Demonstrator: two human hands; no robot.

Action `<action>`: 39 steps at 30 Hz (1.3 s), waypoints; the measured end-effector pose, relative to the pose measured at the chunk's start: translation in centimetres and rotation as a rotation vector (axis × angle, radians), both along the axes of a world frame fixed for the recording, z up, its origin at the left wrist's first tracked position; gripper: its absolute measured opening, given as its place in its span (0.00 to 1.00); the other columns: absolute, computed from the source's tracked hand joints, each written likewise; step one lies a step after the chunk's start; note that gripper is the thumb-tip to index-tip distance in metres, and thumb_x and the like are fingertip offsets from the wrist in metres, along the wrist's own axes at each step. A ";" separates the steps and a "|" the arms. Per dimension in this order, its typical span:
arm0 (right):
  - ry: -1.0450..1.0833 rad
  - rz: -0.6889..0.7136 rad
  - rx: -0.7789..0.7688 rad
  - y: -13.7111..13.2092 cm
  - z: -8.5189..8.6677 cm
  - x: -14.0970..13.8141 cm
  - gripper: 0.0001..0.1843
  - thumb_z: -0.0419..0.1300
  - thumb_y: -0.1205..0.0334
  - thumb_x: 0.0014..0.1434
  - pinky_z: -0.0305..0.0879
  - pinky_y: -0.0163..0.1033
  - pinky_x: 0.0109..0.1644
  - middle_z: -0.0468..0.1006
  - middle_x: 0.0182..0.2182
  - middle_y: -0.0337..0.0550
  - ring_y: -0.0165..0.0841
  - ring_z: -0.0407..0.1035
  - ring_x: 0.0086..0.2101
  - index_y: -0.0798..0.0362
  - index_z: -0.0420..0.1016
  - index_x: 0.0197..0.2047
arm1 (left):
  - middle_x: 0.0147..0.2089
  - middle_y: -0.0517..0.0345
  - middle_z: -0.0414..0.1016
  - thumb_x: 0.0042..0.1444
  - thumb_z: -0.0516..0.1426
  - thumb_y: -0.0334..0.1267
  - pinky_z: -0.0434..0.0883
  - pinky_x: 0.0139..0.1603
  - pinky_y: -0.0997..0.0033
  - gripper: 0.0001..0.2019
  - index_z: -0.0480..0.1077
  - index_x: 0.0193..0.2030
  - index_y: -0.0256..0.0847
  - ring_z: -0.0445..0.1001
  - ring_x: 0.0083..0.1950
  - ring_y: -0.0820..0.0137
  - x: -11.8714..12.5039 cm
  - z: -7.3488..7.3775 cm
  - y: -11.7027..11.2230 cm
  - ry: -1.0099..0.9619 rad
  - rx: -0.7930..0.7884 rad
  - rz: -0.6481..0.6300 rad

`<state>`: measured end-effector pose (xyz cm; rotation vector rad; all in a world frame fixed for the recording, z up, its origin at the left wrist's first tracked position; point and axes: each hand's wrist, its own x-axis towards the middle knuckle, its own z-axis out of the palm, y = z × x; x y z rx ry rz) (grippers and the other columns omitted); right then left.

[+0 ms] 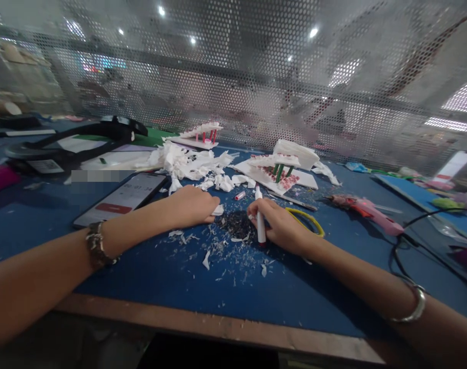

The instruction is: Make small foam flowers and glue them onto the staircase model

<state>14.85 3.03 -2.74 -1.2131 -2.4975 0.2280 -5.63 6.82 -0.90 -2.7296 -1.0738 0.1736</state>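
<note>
My right hand (281, 225) is closed round a white marker with a red end (260, 223), held upright with its tip on the blue table mat (148, 266). Just left of it lies a small dark, blackened patch (237, 224) among white foam crumbs. My left hand (195, 205) rests with fingers curled, pressing a small white foam piece (218, 210) at the patch's left edge. A loose marker cap (240, 195) lies just beyond the hands.
A phone showing a timer (121, 197) lies left of my left hand. A heap of torn white foam (187, 164), two small foam models on coloured legs (273, 169), yellow-handled scissors (306, 219), a pink glue gun (366, 209) and black cables (421, 246) surround the spot. A perforated screen (256, 77) closes the back.
</note>
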 end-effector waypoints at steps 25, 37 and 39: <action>0.264 -0.034 -0.045 0.1 -0.6 0.3 0.06 0.49 0.67 0.52 0.58 0.33 0.29 0.66 0.28 0.39 0.26 0.61 0.24 0.51 0.52 0.32 | 0.42 0.47 0.73 0.59 0.39 0.32 0.60 0.37 0.76 0.17 0.57 0.51 0.27 0.66 0.39 0.72 -11.7 2.5 1.7 -0.477 0.038 0.300; 0.648 0.030 -0.094 -3.0 0.8 -0.1 0.12 0.54 0.68 0.51 0.62 0.33 0.33 0.65 0.31 0.37 0.25 0.63 0.30 0.49 0.50 0.33 | 0.23 0.62 0.67 0.59 0.38 0.38 0.62 0.22 0.81 0.12 0.57 0.34 0.37 0.64 0.19 0.80 2.4 -0.7 -4.2 -0.901 -1.015 0.084; 0.634 0.042 -0.047 -3.5 0.7 0.0 0.13 0.54 0.70 0.51 0.62 0.34 0.34 0.65 0.32 0.37 0.26 0.64 0.31 0.48 0.51 0.34 | 0.28 0.61 0.67 0.58 0.40 0.42 0.61 0.22 0.80 0.12 0.57 0.38 0.37 0.65 0.20 0.80 3.2 -1.2 -4.4 -1.036 -1.146 0.073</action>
